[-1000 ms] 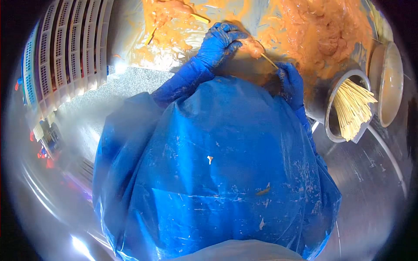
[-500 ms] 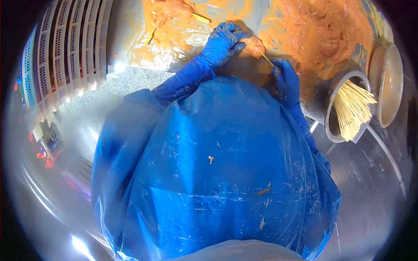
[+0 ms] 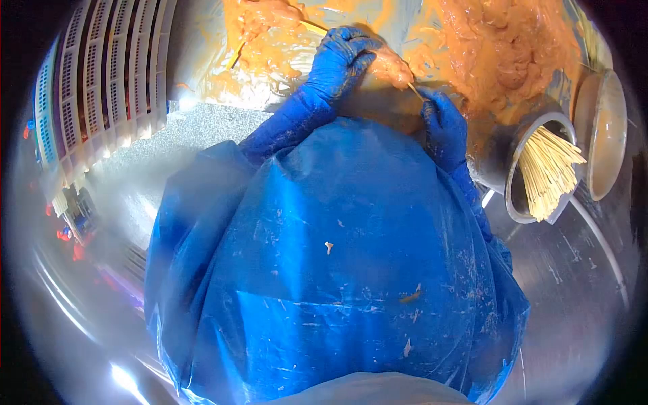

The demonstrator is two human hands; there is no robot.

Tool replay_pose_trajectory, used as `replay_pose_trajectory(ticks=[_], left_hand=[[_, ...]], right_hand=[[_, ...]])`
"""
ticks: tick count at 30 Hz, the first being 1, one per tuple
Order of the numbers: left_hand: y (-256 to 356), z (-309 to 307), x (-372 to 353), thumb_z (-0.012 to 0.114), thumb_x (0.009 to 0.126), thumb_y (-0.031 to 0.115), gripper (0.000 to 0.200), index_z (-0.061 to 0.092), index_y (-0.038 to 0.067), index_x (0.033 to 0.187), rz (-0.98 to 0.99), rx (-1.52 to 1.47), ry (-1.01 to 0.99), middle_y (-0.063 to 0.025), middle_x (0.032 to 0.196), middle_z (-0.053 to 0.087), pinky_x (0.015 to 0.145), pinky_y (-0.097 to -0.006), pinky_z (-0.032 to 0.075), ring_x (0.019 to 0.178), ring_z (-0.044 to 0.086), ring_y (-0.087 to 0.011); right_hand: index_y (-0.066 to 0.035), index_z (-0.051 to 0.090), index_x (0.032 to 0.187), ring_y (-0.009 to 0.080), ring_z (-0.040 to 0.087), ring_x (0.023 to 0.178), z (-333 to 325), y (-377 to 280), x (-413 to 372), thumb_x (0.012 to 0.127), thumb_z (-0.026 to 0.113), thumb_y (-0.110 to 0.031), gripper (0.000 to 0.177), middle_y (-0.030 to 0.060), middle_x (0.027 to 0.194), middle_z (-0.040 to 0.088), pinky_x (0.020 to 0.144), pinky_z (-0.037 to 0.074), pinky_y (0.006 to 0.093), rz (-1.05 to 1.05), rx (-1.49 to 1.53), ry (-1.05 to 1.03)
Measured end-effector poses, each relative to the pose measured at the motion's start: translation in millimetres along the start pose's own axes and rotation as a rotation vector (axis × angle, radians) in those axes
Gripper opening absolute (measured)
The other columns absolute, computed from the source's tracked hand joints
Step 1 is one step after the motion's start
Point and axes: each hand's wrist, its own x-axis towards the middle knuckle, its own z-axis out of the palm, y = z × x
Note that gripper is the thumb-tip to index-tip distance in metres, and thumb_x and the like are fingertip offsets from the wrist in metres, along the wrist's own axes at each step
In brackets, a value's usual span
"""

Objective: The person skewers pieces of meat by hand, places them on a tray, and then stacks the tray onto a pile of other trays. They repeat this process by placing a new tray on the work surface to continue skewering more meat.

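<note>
In a blue glove, my left hand [image 3: 343, 59] is closed around the far end of a piece of raw, orange-marinated meat [image 3: 391, 69]. A thin wooden skewer [image 3: 415, 90] runs into the near end of that meat. My right hand [image 3: 442, 121], gloved too, pinches the skewer's other end, fingers together. Beyond the left hand lie skewered meat pieces [image 3: 266, 20] with yellowish stick ends showing. A large heap of marinated meat [image 3: 513, 47] spreads over the metal table to the right of the hands.
At the right, a metal container [image 3: 511, 182] lies tilted, full of wooden skewers [image 3: 548, 172]. Beside it stands a round bowl-like vessel [image 3: 607, 135]. Stacked plastic crates [image 3: 111, 74] are at the left. A blue apron [image 3: 324, 270] covers my front.
My left hand has shifted slightly up and left. More of the meat now shows stretched along the skewer between the hands. The right hand has barely moved.
</note>
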Motion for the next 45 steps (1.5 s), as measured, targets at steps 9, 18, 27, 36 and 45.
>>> replay_pose_trajectory(ticks=[9,18,27,36,45], left_hand=[[-1,4,4,0.069,0.078,0.017,0.022,0.069,0.012,0.100,-0.026,0.008,-0.034,-0.0134,0.099,0.060,0.088,-0.0421,0.045,0.096,0.055,-0.0336],[-3,7,4,0.068,0.076,0.017,0.024,0.069,0.013,0.100,-0.003,0.052,-0.036,-0.0138,0.099,0.060,0.088,-0.0430,0.045,0.097,0.054,-0.0349],[-4,9,3,0.068,0.076,0.014,0.027,0.068,0.011,0.103,0.026,0.070,-0.031,-0.0130,0.095,0.058,0.085,-0.0432,0.044,0.094,0.053,-0.0335],[0,7,2,0.070,0.075,0.015,0.030,0.069,0.014,0.105,0.010,0.076,-0.028,-0.0139,0.099,0.058,0.086,-0.0435,0.045,0.097,0.053,-0.0343],[18,1,3,0.068,0.080,0.021,0.053,0.054,0.014,0.131,0.142,0.192,-0.122,-0.0168,0.124,0.053,0.102,-0.0451,0.038,0.118,0.047,-0.0365]], right_hand=[[-0.010,0.064,0.119,0.0316,0.062,0.105,-6,-4,-2,0.094,0.048,-0.011,0.030,0.0167,0.113,0.065,0.091,0.048,0.0384,0.031,-0.070,-0.068],[-0.012,0.062,0.122,0.0297,0.060,0.111,-7,0,-4,0.096,0.045,-0.012,0.031,0.0155,0.119,0.063,0.095,0.047,0.0377,0.015,-0.081,-0.121],[-0.012,0.062,0.122,0.0282,0.062,0.109,-2,-7,5,0.096,0.048,-0.011,0.030,0.0154,0.116,0.065,0.093,0.048,0.0363,0.030,-0.027,-0.112],[-0.008,0.058,0.102,0.0179,0.059,0.073,19,15,16,0.093,0.055,-0.008,0.010,0.0092,0.080,0.058,0.068,0.048,0.0324,0.014,0.189,-0.004],[-0.004,0.059,0.097,0.0151,0.057,0.075,-4,53,4,0.089,0.061,-0.013,0.012,0.0086,0.080,0.058,0.072,0.049,0.0313,0.019,0.145,-0.011]])
